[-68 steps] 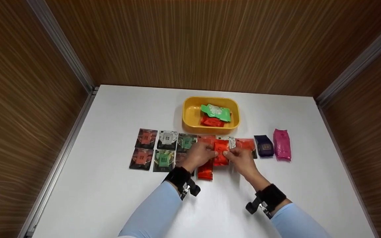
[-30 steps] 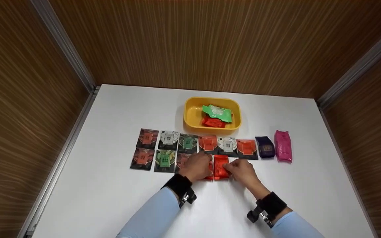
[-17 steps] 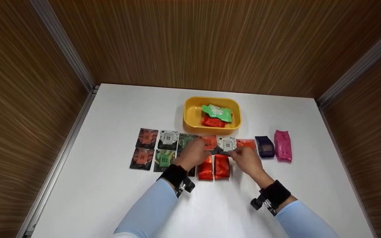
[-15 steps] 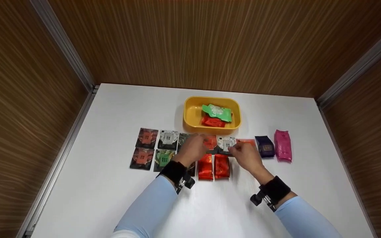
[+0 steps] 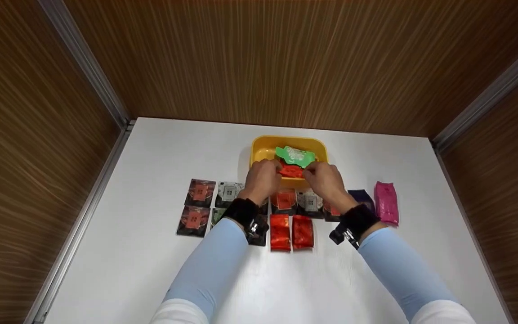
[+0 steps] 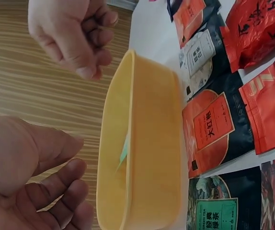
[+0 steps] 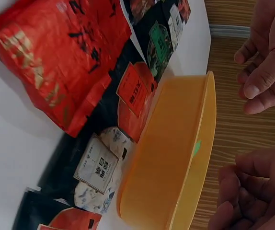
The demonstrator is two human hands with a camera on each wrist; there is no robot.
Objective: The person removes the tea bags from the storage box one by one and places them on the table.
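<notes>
Above the near rim of a yellow plastic bin [image 5: 259,148], my left hand [image 5: 262,180] and right hand [image 5: 326,182] hover side by side. In the left wrist view my left hand [image 6: 32,167] has loosely bent fingers and nothing in them. The right wrist view shows my right hand [image 7: 257,191] likewise relaxed and holding nothing, beside the bin wall [image 7: 161,153]. Inside the bin a green packet [image 5: 296,156] lies partly over a red foil packet [image 5: 291,171]. Two red foil tea packets, the left one [image 5: 279,231] and the right one [image 5: 303,231], lie nearer me.
Flat tea sachets [image 5: 200,192] lie in two rows in front of the bin, some hidden by my arms. A dark purple packet [image 5: 361,198] and a pink packet [image 5: 387,203] end the back row at right. Wood-grain panels [image 5: 259,63] enclose the white table [image 5: 160,148].
The right-hand red foil packet has been put down in the front row beside the other one and let go. Both hands have since moved away from me, over the sachets, to the bin.
</notes>
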